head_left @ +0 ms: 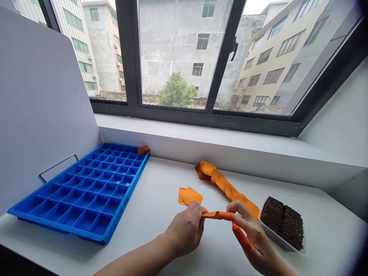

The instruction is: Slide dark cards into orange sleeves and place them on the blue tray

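Left hand point(186, 226): right of the tray point(86, 199), fingers closed on one end of an orange sheet point(209, 215).
Right hand point(254, 232): farther right of the tray; orange covers point(243, 239) on thumb and forefinger, forefinger against the sheet, thumb parted from it.
Sheet: raised above the counter point(156, 214), between the hands, right of the tray.
Box point(276, 238): well right of the tray; white, packed with dark slabs point(283, 222) in two rows.
Loose sheets point(189, 195): right of the tray, overlapping, just beyond the left hand; contact with it cannot be told.
Tray: blue, divided into compartments.
Row point(225, 186): right of the tray; overlapping orange sheets running from a stack point(205, 170) toward the box.
Piece point(143, 150): rust-orange, at the tray's far right corner.
Panel point(43, 107): white, left of the tray.
Window point(172, 114): dark-framed, beyond the tray; a tree point(177, 91) outside.
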`<action>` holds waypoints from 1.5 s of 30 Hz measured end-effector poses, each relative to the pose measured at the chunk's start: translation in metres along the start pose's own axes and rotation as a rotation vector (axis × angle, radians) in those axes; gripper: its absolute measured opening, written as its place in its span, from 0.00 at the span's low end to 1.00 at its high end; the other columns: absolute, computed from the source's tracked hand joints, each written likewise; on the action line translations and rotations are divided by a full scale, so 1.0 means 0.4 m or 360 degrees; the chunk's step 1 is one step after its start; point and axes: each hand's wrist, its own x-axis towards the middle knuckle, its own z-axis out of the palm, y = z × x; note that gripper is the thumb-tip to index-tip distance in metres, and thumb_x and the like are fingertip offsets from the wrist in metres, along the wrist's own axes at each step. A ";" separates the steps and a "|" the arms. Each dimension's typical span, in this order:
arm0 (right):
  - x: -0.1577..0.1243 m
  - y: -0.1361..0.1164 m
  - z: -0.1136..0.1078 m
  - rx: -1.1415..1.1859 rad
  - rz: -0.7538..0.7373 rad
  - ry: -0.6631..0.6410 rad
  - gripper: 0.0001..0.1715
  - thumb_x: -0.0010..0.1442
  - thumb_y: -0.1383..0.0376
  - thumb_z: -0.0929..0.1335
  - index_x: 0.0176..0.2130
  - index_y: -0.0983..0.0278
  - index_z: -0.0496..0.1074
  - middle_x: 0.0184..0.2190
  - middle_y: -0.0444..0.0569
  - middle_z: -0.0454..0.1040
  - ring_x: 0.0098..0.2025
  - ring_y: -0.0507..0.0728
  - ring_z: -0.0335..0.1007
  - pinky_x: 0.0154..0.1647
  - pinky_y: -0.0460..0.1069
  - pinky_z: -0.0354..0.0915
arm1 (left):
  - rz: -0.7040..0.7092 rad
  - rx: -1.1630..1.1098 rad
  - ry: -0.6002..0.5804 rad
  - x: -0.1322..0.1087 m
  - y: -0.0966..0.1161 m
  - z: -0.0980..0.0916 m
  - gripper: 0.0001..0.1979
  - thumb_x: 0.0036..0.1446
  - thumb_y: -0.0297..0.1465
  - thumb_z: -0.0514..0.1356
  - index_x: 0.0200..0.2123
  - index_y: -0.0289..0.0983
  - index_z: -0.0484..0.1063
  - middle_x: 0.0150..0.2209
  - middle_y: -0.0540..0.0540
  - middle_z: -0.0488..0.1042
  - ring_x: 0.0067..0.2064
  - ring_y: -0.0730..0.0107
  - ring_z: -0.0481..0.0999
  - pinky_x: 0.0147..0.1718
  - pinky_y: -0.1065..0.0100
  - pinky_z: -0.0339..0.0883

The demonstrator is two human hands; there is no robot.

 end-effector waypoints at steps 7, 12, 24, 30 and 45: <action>0.018 -0.018 0.003 -0.0077 -0.0121 -0.0024 0.21 0.77 0.55 0.63 0.59 0.56 0.80 0.42 0.51 0.69 0.38 0.57 0.75 0.34 0.50 0.78 | -0.0054 -0.0108 -0.0009 0.000 -0.006 0.001 0.14 0.70 0.25 0.52 0.55 0.36 0.71 0.46 0.37 0.76 0.39 0.58 0.77 0.38 0.58 0.77; 0.018 -0.022 -0.001 -0.0109 -0.0157 -0.0075 0.22 0.76 0.58 0.64 0.62 0.56 0.77 0.42 0.51 0.69 0.35 0.54 0.73 0.30 0.47 0.77 | -0.0048 -0.0048 0.0039 0.000 -0.016 0.009 0.13 0.71 0.24 0.51 0.53 0.36 0.71 0.44 0.38 0.77 0.36 0.60 0.77 0.34 0.60 0.74; 0.011 -0.011 0.011 -0.0140 -0.0037 -0.0229 0.26 0.76 0.58 0.65 0.69 0.53 0.72 0.44 0.51 0.70 0.41 0.56 0.75 0.36 0.49 0.79 | -0.0177 0.0082 0.0073 0.001 -0.044 0.016 0.08 0.73 0.29 0.54 0.44 0.39 0.74 0.37 0.42 0.79 0.32 0.62 0.76 0.29 0.64 0.68; 0.013 -0.014 0.007 -0.0177 -0.0082 -0.0148 0.24 0.74 0.61 0.68 0.66 0.54 0.75 0.43 0.50 0.69 0.38 0.55 0.75 0.33 0.48 0.78 | -0.0194 -0.0068 0.0073 0.009 -0.028 -0.001 0.11 0.74 0.31 0.57 0.47 0.41 0.81 0.35 0.45 0.81 0.34 0.64 0.79 0.34 0.66 0.72; 0.034 -0.026 0.004 -0.0195 -0.0243 0.0284 0.12 0.69 0.73 0.69 0.47 0.60 0.79 0.34 0.46 0.68 0.28 0.51 0.66 0.24 0.46 0.71 | -0.0188 -0.0382 0.0089 0.025 0.003 -0.019 0.25 0.78 0.45 0.53 0.42 0.38 0.86 0.29 0.45 0.81 0.29 0.67 0.76 0.32 0.67 0.70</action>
